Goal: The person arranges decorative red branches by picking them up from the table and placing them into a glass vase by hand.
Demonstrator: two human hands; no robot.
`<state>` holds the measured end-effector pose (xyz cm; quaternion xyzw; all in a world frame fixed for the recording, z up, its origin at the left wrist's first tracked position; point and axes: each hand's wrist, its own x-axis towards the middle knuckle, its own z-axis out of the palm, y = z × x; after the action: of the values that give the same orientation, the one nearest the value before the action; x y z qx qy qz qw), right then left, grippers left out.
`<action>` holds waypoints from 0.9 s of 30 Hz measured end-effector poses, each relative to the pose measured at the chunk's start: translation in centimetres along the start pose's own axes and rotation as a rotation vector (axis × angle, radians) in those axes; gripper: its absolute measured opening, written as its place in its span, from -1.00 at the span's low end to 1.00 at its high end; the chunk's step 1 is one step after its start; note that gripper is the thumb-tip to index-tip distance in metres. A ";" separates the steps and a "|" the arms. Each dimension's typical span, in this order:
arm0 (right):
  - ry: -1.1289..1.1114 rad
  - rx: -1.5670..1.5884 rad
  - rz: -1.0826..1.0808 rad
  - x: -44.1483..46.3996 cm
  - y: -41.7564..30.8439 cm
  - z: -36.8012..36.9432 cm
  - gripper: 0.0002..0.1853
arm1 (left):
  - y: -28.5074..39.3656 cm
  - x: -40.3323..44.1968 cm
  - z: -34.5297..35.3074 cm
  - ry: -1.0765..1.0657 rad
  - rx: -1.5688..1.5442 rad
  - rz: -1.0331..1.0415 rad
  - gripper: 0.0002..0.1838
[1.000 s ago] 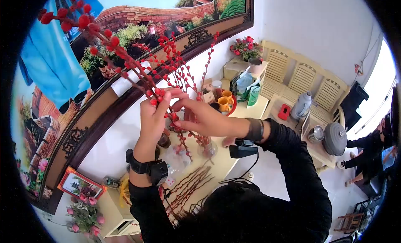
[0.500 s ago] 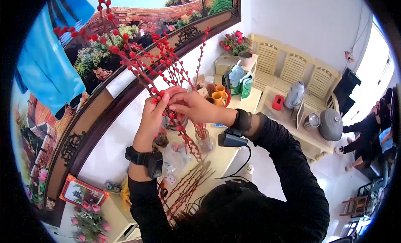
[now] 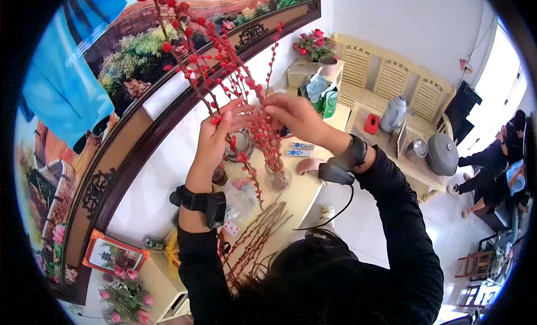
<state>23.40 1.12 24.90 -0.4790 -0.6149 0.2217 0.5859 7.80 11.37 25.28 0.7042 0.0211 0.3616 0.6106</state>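
Observation:
My left hand (image 3: 215,132) is closed around a red berry branch (image 3: 197,86) whose bare lower end hangs over the table. My right hand (image 3: 299,118) is pinched on a second berry branch (image 3: 238,59), which slants down toward a clear glass vase (image 3: 278,181). Several berry stems (image 3: 268,146) stand in the vase. Whether the second branch's lower end is inside it, I cannot tell. More loose stems (image 3: 257,241) lie on the table (image 3: 299,205) below my hands.
A clear plastic bag (image 3: 240,201), a playing card (image 3: 230,228) and blue-and-white packs (image 3: 300,149) are on the table. Behind are a wooden bench (image 3: 391,84) and a low table with a thermos (image 3: 394,114) and grey pot (image 3: 442,154). People (image 3: 498,163) are at far right.
My hands have moved apart. The right one has shifted right toward the vase with one branch, while the left keeps another. The branches now stand more upright.

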 end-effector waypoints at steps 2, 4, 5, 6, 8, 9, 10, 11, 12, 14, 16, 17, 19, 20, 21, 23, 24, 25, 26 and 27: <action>0.004 -0.059 0.068 0.1 -0.1 -0.7 -0.83 | 0.6 -0.9 -0.9 -0.015 0.039 -0.077 -0.59; 0.007 -0.018 0.067 0.5 0.1 -1.0 -0.82 | 0.4 -1.8 -1.5 0.029 0.054 -0.133 -0.62; 0.004 -0.054 0.036 0.8 0.1 -1.2 -0.82 | 0.0 -2.3 -1.8 0.036 0.079 -0.144 -0.63; 0.003 -0.078 0.010 1.1 -0.1 -1.2 -0.82 | -0.3 -2.7 -2.2 0.042 0.106 -0.150 -0.63; 0.028 -0.053 -0.003 1.6 -0.3 -1.3 -0.83 | -1.0 -3.3 -2.8 0.094 0.150 -0.161 -0.66; 0.035 -0.052 -0.007 2.0 -0.2 -1.4 -0.84 | -1.2 -3.7 -3.1 0.105 0.143 -0.175 -0.66; 0.041 -0.049 -0.021 2.6 0.2 -1.5 -0.83 | -1.2 -4.1 -3.1 0.103 0.137 -0.176 -0.66; 0.082 -0.010 -0.016 2.8 0.0 -1.5 -0.81 | -1.2 -4.5 -3.1 0.099 0.130 -0.176 -0.66; 0.077 -0.002 -0.051 3.3 0.1 -1.8 -0.81 | -1.6 -4.8 -3.2 0.102 0.110 -0.155 -0.66; 0.083 0.000 -0.089 4.1 0.5 -2.4 -0.80 | -1.3 -5.5 -3.2 0.133 0.115 -0.165 -0.65; 0.114 0.023 -0.115 4.9 -0.1 -2.8 -0.79 | -1.0 -5.9 -3.4 0.169 0.130 -0.145 -0.65; 0.139 0.025 -0.115 5.1 -0.6 -3.1 -0.79 | -0.4 -6.1 -3.4 0.189 0.135 -0.130 -0.64; 0.160 -0.017 -0.147 5.8 -1.0 -4.0 -0.79 | 0.3 -6.8 -4.0 0.227 0.124 -0.089 -0.67; 0.175 -0.026 -0.163 6.1 -1.1 -4.5 -0.80 | 1.0 -7.1 -4.2 0.267 0.135 -0.072 -0.68; 0.191 -0.035 -0.176 6.4 -1.1 -4.9 -0.80 | 2.1 -7.5 -4.4 0.307 0.145 -0.056 -0.68; 0.220 -0.073 -0.177 7.0 -0.9 -6.0 -0.80 | 3.7 -8.3 -5.1 0.402 0.127 0.019 -0.69; 0.222 -0.069 -0.188 7.1 -0.7 -6.4 -0.80 | 4.3 -8.8 -5.9 0.433 0.115 0.068 -0.69; 0.223 -0.065 -0.198 7.2 -0.5 -6.7 -0.80 | 4.8 -9.3 -6.7 0.464 0.101 0.117 -0.69; 0.212 -0.082 -0.194 7.3 -0.1 -6.9 -0.80 | 5.4 -9.9 -7.4 0.510 0.071 0.152 -0.70; 0.200 -0.099 -0.191 7.3 0.5 -7.2 -0.80 | 6.0 -10.4 -7.9 0.557 0.041 0.187 -0.70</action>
<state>31.31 5.43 29.72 -0.4663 -0.6063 0.0857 0.6384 -6.58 11.63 25.47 0.5889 0.1301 0.5952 0.5311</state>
